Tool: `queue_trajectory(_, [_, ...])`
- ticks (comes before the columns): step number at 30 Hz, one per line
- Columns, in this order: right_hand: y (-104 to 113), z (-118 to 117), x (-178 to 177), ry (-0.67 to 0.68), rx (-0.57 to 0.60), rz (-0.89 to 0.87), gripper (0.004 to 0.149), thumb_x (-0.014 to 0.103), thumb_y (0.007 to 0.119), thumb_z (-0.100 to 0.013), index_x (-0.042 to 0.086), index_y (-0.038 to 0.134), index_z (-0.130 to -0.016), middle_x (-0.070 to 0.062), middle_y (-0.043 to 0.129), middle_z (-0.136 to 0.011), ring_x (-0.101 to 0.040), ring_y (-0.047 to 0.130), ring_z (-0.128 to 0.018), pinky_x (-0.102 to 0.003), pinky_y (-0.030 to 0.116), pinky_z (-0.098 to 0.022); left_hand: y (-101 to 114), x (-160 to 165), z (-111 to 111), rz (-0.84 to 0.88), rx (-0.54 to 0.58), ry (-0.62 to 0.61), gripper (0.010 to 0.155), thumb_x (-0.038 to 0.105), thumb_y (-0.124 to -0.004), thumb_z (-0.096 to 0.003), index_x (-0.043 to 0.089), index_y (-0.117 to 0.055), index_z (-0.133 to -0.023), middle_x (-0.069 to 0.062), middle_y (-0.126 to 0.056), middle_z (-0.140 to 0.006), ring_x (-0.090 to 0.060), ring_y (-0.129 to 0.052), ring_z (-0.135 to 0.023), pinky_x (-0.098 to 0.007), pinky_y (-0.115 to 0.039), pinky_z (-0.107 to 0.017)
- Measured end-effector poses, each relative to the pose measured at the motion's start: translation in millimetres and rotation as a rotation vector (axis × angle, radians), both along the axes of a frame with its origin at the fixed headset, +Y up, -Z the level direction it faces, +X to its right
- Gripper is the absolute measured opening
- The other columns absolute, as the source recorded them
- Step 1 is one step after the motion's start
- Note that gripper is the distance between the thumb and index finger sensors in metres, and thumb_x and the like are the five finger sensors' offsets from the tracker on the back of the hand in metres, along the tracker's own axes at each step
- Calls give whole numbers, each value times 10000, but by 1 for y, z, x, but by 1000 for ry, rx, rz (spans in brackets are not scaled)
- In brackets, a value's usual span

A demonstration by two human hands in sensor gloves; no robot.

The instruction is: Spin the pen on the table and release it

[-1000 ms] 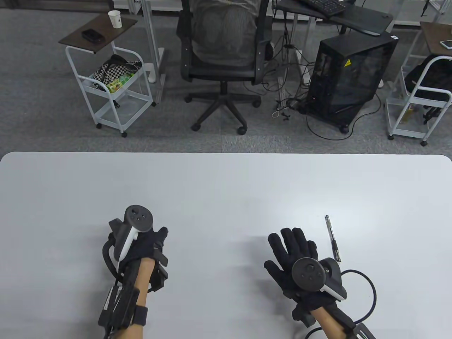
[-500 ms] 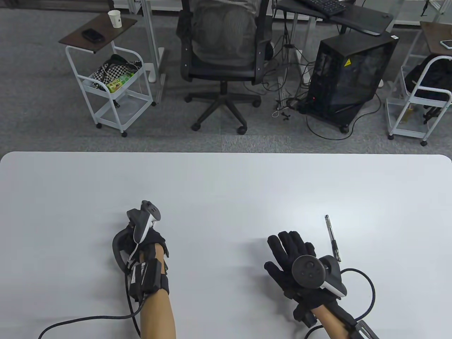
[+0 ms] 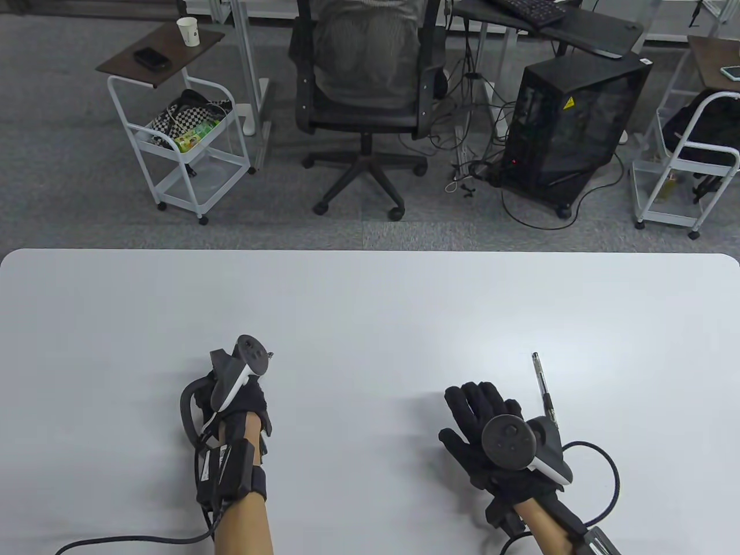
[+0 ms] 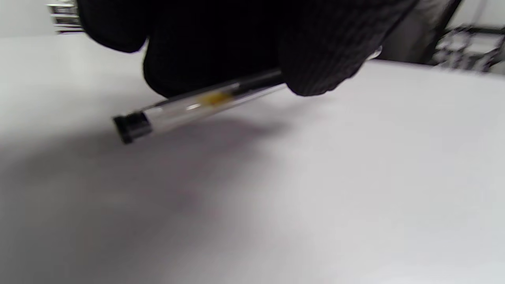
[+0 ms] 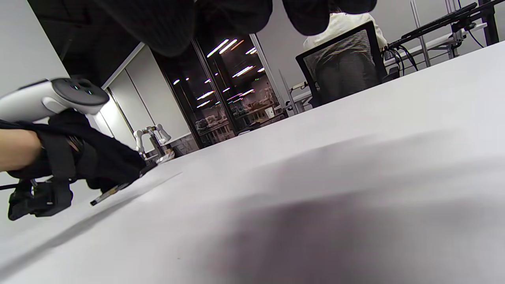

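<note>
The left hand [image 3: 234, 399] grips a clear pen [image 4: 197, 104] low over the table [image 3: 370, 300], ready to spin, while the right hand [image 3: 485, 428] rests spread and empty beside a second pen [image 3: 543, 387].

Even overhead light, blurry wrist views.

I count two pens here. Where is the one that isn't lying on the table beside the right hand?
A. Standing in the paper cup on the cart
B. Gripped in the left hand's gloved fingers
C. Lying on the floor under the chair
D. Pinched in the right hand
B: in the left wrist view the left hand grips a clear pen in its gloved fingers, above the table; the other pen lies untouched beside the right hand.
</note>
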State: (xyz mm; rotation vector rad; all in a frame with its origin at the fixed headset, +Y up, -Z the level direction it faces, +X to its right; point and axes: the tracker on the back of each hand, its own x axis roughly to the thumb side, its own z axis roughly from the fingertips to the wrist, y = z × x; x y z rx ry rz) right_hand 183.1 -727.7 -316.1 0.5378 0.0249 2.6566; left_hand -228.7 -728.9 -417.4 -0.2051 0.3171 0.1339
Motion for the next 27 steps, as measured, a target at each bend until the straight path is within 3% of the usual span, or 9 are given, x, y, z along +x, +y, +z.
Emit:
queue_trajectory(6, [2, 0, 3, -11, 9, -5, 709, 537, 579, -609, 142, 359, -1155, -242, 371, -1176, -554, 330, -1061, -784, 358, -638, 57, 68, 10, 54, 208, -389, 458, 388, -880, -541, 296, -787, -980, -70, -919, -920, -355, -940, -777, -627, -669, -658])
queue_trajectory(9, [2, 1, 5, -21, 10, -4, 708, 537, 579, -609, 142, 361, -1155, -241, 373, -1176, -554, 332, -1061, -784, 359, -638, 67, 109, 20, -49, 250, -598, 455, 396, -882, -537, 333, -786, -977, -41, -916, -937, -346, -918, -817, -626, -653, -676])
queue_trajectory(14, [1, 0, 8, -32, -3, -6, 709, 537, 579, -609, 142, 357, -1155, -243, 374, -1176, -558, 332, -1059, -785, 357, -637, 35, 153, 24, -227, 186, -822, 447, 402, -882, -529, 394, -781, -965, -5, -901, -968, -341, -869, -889, -635, -603, -711])
queue_trajectory(16, [1, 0, 8, -32, -7, -5, 709, 537, 578, -610, 142, 357, -1155, -244, 376, -1175, -558, 331, -1059, -785, 357, -637, 9, 163, 21, -298, 128, -869, 444, 401, -876, -532, 406, -775, -964, -4, -891, -977, -342, -856, -899, -638, -588, -717])
queue_trajectory(21, [1, 0, 7, -25, -12, 3, 710, 537, 579, -609, 142, 356, -1155, -244, 375, -1175, -558, 330, -1059, -785, 356, -636, -32, 174, 15, -421, 13, -943, 436, 391, -879, -526, 472, -773, -941, 25, -874, -1005, -337, -808, -941, -640, -538, -738])
queue_trajectory(23, [1, 0, 7, -24, -15, 4, 710, 537, 578, -610, 143, 354, -1156, -244, 375, -1175, -558, 329, -1059, -785, 355, -637, -32, 173, 15, -361, 59, -947, 435, 348, -887, -521, 486, -779, -920, 35, -871, -1011, -328, -816, -936, -632, -545, -738])
queue_trajectory(27, [2, 0, 3, -13, -19, 8, 712, 536, 579, -610, 136, 356, -1156, -246, 407, -1166, -560, 334, -1057, -785, 355, -635, -30, 172, 13, -336, 34, -944, 433, 335, -909, -513, 478, -803, -908, 36, -898, -995, -318, -857, -907, -628, -568, -732])
